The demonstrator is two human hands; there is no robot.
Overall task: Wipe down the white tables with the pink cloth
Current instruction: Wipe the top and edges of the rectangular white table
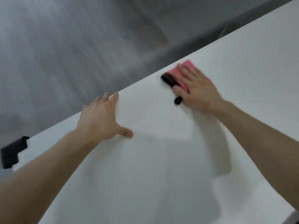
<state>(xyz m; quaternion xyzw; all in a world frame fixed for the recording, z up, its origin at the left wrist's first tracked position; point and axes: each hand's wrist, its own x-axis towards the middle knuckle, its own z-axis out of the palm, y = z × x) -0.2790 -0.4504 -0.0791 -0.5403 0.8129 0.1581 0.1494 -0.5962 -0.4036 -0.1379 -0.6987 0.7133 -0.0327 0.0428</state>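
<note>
Plain white flat worktop [153,167], one even matte tone, with soft grey shadow patches toward 5 o'clock. Bright pink rectangular cloth [176,72] at 1 o'clock of the view, solid colour throughout. Black bar-shaped piece [168,79] touching the cloth's 8 o'clock edge, solid black. Small black rounded tip [178,100] just beyond at 6 o'clock, the same black. Matte black angular bracket [13,152] at 8 o'clock, against the worktop's corner. Grey blurred floor [64,46] from 9 to 12 o'clock, streaked in lighter and darker grey bands and crossed by thin pale lines. Faint beige smear [155,29] at 12 o'clock.
</note>
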